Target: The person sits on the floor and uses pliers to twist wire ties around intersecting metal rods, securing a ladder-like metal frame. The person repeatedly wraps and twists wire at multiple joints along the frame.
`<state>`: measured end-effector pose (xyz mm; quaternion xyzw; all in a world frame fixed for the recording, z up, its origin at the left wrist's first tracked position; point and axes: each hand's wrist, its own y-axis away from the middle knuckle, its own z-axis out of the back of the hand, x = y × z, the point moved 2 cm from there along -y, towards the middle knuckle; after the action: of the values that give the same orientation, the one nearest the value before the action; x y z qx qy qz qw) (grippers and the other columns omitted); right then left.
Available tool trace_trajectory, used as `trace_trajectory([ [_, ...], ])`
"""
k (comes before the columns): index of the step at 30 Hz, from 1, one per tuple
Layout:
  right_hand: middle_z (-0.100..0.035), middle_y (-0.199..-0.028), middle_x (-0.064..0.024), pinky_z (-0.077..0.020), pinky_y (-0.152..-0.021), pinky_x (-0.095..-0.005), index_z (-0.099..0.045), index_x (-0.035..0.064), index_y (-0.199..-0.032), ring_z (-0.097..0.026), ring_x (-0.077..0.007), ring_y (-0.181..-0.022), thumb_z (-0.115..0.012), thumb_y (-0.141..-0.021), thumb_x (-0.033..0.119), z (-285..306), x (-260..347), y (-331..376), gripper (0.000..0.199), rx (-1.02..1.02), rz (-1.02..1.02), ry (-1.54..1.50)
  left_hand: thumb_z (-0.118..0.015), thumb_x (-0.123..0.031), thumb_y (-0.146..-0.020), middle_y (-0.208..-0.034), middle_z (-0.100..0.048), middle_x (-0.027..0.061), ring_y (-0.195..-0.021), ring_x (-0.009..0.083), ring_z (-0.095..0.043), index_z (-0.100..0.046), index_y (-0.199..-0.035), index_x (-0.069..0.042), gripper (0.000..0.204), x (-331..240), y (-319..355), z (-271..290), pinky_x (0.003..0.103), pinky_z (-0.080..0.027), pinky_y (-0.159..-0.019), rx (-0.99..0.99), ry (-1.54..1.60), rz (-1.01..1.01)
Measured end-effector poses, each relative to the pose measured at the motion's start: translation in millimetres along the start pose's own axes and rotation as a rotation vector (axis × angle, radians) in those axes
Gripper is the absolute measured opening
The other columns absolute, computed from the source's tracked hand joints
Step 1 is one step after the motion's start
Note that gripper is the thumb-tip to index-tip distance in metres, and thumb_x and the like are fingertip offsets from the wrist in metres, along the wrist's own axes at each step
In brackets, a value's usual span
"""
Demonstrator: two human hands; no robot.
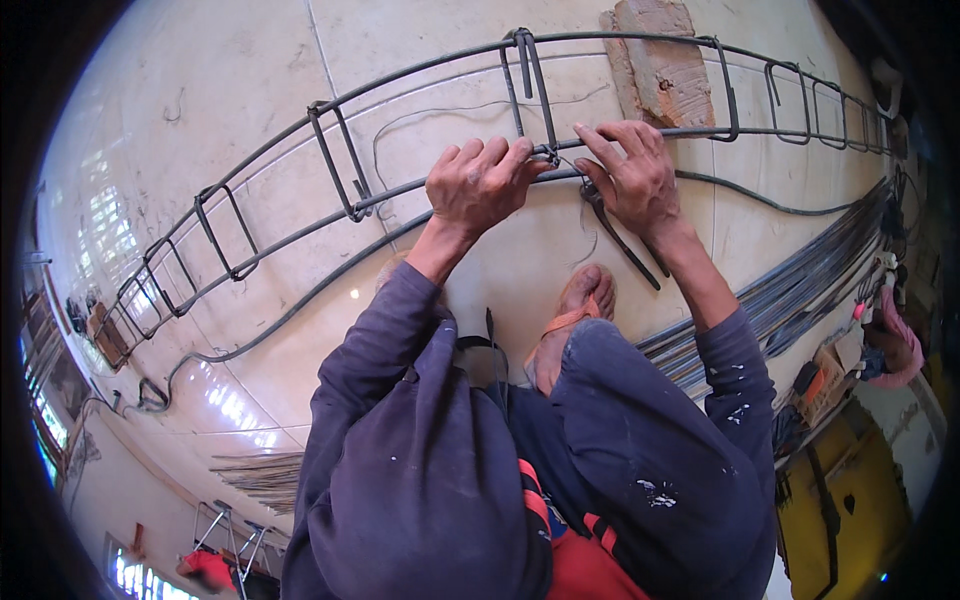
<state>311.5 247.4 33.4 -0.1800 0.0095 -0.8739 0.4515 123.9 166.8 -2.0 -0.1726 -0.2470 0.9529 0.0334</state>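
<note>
My knees in dark blue trousers (640, 450) fill the bottom of the view, flecked with pale paint, and between them my foot in an orange-strapped sandal (572, 322) rests on the pale tiled floor (230, 90). My sleeves reach forward from there to a long cage of steel rods (420, 185) that lies on its side across the floor, its lengthwise bars held by rectangular hoops set at intervals. My left hand (482, 183) is curled over the nearer upper bar, fingers closed around it just beside one hoop (530, 90), with the knuckles up. My right hand (634, 175) sits right next to it on the same bar, fingers spread and pressing down at the joint where the hoop meets the bar; a thin tie wire (556, 158) shows between the two hands there, though I cannot tell which fingers pinch it. Under my right palm hangs a pair of dark pincers (622, 240), handles pointing back toward my foot; I cannot tell whether the hand grips them or only rests over them. A loose thin wire (440, 112) loops on the floor behind the cage. A rough brick (660, 60) props the far bar. To my right a bundle of straight rods (800, 280) lies along the floor.
</note>
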Motion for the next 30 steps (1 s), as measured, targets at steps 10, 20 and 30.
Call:
trace_trajectory([
  [10,-0.052,-0.122,-0.0148,-0.036,-0.102,-0.0463,-0.055,0.0057,-0.129,-0.049,-0.0328,-0.116,-0.069,-0.084,0.019,-6,24,58,0.049,-0.233,-0.361,0.008,-0.068,-0.045,-0.084,-0.058,-0.045,-0.0053,-0.052,0.0118,-0.047,-0.06,-0.077,-0.019,0.029,0,0,2,0.029,-0.031,-0.049,0.023,0.006,0.015],
  [20,-0.049,-0.122,-0.0205,-0.0376,-0.098,-0.0473,-0.049,0.0014,-0.133,-0.046,-0.038,-0.114,-0.066,-0.088,0.028,-13,49,194,0.055,0.156,-0.935,0.045,-0.067,-0.046,-0.085,-0.058,-0.045,-0.0043,-0.052,0.0124,-0.047,-0.061,-0.074,-0.018,0.03,-1,-1,-2,0.028,-0.032,-0.049,-0.01,0.028,0.023],
  [30,-0.065,-0.109,-0.0164,-0.0515,-0.082,-0.039,-0.065,0.0009,-0.112,-0.063,-0.0334,-0.096,-0.067,-0.087,0.011,-46,10,53,0.028,-0.256,-0.499,-0.495,-0.077,-0.038,-0.076,-0.063,-0.059,-0.0042,-0.051,0.0137,-0.054,-0.066,-0.079,-0.02,0.022,-2,-4,0,0.029,-0.034,-0.049,0.036,0.003,0.032],
])
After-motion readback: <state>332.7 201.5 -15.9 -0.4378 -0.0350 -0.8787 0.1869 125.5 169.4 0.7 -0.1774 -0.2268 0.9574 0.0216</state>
